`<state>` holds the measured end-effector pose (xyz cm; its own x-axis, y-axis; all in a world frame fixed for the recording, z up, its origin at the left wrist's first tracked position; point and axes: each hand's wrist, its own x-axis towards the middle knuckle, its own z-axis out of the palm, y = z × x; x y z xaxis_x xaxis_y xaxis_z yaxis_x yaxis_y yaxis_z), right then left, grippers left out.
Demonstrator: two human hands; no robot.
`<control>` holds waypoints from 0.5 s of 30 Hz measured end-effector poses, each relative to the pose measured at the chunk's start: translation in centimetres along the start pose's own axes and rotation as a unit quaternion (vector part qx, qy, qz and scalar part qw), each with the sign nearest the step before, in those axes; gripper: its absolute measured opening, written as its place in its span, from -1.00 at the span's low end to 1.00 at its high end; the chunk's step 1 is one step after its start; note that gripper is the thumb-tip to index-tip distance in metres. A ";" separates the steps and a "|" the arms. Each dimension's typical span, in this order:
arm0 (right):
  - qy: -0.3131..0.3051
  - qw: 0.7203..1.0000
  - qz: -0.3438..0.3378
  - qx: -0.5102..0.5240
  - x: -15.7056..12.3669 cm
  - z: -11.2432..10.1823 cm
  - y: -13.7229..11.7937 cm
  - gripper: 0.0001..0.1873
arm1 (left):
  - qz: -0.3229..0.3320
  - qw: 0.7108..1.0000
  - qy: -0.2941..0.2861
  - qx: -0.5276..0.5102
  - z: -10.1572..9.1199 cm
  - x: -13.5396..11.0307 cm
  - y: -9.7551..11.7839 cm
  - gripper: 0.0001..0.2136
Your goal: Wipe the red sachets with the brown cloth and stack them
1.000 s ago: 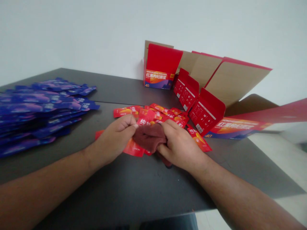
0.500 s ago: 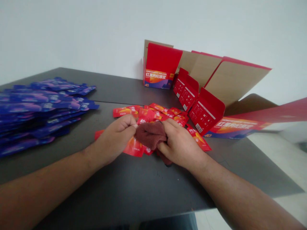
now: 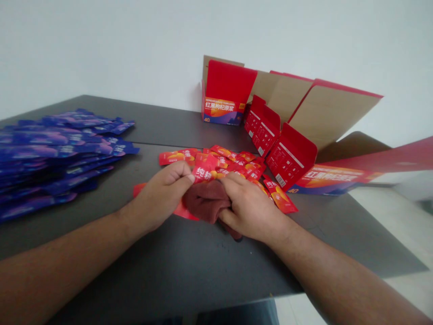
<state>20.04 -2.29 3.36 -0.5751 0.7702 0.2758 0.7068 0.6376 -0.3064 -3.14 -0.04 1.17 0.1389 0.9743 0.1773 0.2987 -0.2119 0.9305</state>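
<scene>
My left hand [image 3: 162, 194] pinches the top edge of a red sachet [image 3: 202, 173] that lies in front of me on the dark table [image 3: 189, 266]. My right hand [image 3: 252, 207] is closed on a dark maroon cloth [image 3: 204, 202] and presses it onto the lower part of that sachet. The cloth covers most of the packet, so only its upper end and a red corner at the lower left show. Just behind my hands lies a loose heap of several more red sachets [image 3: 233, 162].
A big pile of blue sachets [image 3: 57, 153] covers the table's left side. Open red cartons [image 3: 291, 158] stand at the back right, one small carton [image 3: 223, 101] by the wall. The table's right edge drops to a pale floor [image 3: 399, 225].
My right hand has slid the maroon cloth down toward me over the sachet, baring the packet's printed top. My left hand has stayed in place.
</scene>
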 end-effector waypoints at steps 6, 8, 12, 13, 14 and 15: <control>0.029 0.999 0.033 -0.007 0.0 -0.1 0.3 -0.79 | -0.003 1.000 0.002 0.006 0.0 -0.1 0.0 -0.77; 0.073 0.995 0.069 -0.009 0.1 -0.1 0.6 -0.79 | -0.007 1.000 -0.004 -0.001 0.1 -0.1 0.0 -0.76; 0.024 0.999 0.025 0.005 0.1 0.0 0.5 -0.81 | 0.007 1.000 -0.014 0.011 0.0 -0.1 0.2 -0.76; -0.003 1.000 0.005 0.007 0.0 0.0 0.4 -0.81 | 0.015 1.000 -0.018 0.019 -0.1 -0.1 0.4 -0.76; -0.023 1.000 -0.008 0.007 0.0 -0.1 0.2 -0.81 | 0.023 0.999 -0.024 0.029 -0.1 -0.1 0.5 -0.77; -0.029 0.999 -0.010 0.005 0.0 -0.1 0.1 -0.80 | 0.033 0.998 -0.030 0.037 -0.2 0.0 0.6 -0.77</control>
<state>20.20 -2.23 3.37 -0.6131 0.7562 0.2284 0.6901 0.6534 -0.3110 -3.14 -0.18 1.79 0.2153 0.9523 0.2161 0.3553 -0.2825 0.8910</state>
